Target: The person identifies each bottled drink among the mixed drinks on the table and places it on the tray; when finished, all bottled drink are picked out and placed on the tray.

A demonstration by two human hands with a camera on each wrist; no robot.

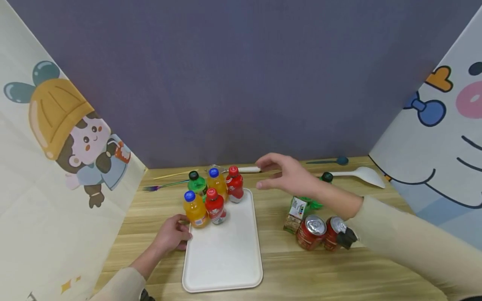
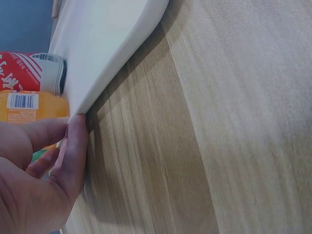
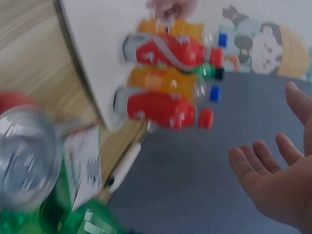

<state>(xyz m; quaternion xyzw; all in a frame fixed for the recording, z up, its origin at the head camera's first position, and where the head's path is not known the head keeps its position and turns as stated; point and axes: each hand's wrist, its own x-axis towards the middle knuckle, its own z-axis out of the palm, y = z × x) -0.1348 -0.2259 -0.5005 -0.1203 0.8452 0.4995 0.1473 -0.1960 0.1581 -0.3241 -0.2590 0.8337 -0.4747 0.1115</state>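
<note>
My left hand point(image 1: 172, 235) pinches the left rim of a white tray point(image 1: 226, 265) between thumb and fingers, clearest in the left wrist view. Grouped at the tray's far end stand two orange drink bottles with blue caps, one nearer point(image 1: 195, 212) and one behind point(image 1: 216, 184). Among them are two red bottles, a front one point(image 1: 215, 209) and a back one point(image 1: 235, 186), plus a green bottle point(image 1: 197, 184) with a black cap. My right hand point(image 1: 288, 174) is held in the air right of the bottles, its fingers spread and nothing in its grasp.
Right of the tray are two red cans point(image 1: 311, 236), point(image 1: 333, 234), a small carton point(image 1: 295, 215) and green bottles point(image 3: 92, 222), partly behind my forearm. Along the back lie a whisk point(image 1: 248, 169), a white ladle point(image 1: 365, 175), a dark spoon point(image 1: 335, 161) and a fork point(image 1: 160, 187).
</note>
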